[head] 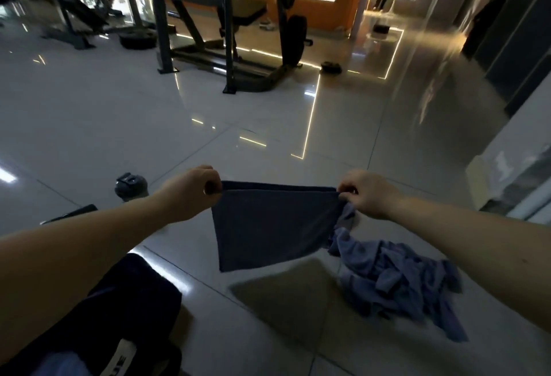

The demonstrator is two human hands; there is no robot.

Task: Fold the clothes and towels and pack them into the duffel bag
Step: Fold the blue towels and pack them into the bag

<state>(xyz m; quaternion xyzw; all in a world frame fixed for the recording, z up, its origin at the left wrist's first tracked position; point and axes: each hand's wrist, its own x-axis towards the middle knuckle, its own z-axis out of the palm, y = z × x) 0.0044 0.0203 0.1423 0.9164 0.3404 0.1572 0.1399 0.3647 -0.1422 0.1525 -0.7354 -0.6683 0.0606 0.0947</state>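
Left hand [195, 193] and right hand [368, 193] each pinch one upper corner of the dark blue towel [268, 226] and hold it taut in the air above the tiled floor [268, 101]. The top edge shows two layers, so the towel appears to be doubled once. Its long axis runs side to side between the hands, and the free lower edge hangs toward the person. A crumpled pile of lighter blue clothes [399, 283] lies on the floor beneath the right forearm; whether a fold of it reaches the right hand cannot be told. The dark duffel bag [134, 301] lies low at left under the left forearm, hence nearer the left hand. Packing probably calls for a further fold, then a carry leftward and toward the body. A bottle [131, 186] stands beyond the left wrist.
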